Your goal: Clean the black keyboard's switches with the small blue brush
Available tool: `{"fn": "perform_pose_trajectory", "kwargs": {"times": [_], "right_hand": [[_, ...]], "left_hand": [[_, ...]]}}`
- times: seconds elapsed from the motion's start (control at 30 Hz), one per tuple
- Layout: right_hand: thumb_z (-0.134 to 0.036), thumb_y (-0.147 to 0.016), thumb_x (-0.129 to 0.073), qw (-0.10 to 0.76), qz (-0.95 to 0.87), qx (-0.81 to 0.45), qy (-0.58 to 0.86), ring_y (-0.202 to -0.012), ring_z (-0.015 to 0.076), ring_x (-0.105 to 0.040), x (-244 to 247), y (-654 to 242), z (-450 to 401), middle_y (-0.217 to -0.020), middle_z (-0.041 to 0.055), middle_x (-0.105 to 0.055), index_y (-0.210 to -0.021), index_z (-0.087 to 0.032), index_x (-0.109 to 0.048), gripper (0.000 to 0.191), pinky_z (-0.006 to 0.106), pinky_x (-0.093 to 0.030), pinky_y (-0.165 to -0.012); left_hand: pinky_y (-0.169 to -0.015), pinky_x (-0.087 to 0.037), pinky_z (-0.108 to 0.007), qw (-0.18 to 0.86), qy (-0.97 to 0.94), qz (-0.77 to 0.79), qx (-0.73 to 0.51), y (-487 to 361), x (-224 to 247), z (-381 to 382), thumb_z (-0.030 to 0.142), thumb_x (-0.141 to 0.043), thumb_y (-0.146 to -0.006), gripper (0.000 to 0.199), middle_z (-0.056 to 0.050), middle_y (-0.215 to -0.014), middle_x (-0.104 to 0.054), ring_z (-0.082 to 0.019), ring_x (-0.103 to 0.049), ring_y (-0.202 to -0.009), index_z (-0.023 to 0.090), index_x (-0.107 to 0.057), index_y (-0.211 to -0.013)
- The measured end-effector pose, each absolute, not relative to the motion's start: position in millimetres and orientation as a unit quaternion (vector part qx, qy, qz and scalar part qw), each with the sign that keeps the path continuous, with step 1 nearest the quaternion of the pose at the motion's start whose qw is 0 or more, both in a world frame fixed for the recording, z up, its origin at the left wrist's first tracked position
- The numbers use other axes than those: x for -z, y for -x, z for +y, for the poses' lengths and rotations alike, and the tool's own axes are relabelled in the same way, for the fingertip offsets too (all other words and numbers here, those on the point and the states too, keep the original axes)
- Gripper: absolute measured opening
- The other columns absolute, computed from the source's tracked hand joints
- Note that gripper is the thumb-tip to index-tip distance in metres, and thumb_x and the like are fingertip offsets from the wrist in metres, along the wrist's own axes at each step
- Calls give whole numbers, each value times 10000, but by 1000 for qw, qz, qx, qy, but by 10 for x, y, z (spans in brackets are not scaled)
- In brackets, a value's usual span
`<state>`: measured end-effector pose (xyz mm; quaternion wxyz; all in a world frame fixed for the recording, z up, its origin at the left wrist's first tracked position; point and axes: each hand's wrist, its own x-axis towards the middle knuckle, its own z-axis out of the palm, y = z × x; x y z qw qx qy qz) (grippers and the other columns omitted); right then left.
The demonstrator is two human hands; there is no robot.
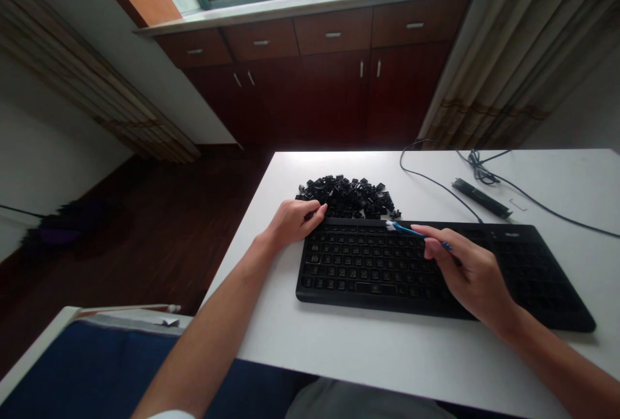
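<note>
A black keyboard (372, 288) with its keycaps off lies across the white table. My right hand (467, 267) pinches a blue toothbrush (411, 231) above the keyboard, its white bristles at the top row of key sockets. My left hand (296, 220) rests at the keyboard's upper left corner with its fingers curled together; whether anything small is between them is hidden. Just behind the keyboard, touching or very near my left fingers, is a heap of loose black keycaps (351, 196).
On the white table (310, 338), a long black strip (482, 198), a thin bent wire (518, 204) and a coiled black cable (479, 167) lie behind the keyboard. A blue padded seat (97, 367) stands at the lower left. Red cabinets (329, 96) line the wall below the window.
</note>
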<state>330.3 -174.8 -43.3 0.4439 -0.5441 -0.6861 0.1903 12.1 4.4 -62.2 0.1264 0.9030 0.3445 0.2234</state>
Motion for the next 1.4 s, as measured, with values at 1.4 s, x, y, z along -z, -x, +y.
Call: {"fn": "perform_pose_trajectory", "kwargs": {"times": [1.4], "right_hand": [[-30, -920, -628, 380, -774, 5, 506, -936, 130, -706, 424, -3346, -1749, -1077, 49, -744, -1328, -222, -624, 452, 258, -564, -824]], "left_hand": [[-543, -258, -246, 127, -902, 350, -218, -114, 610, 43, 356, -497, -1024, 451, 64, -543, -333, -66, -298, -496, 183, -346, -636]]}}
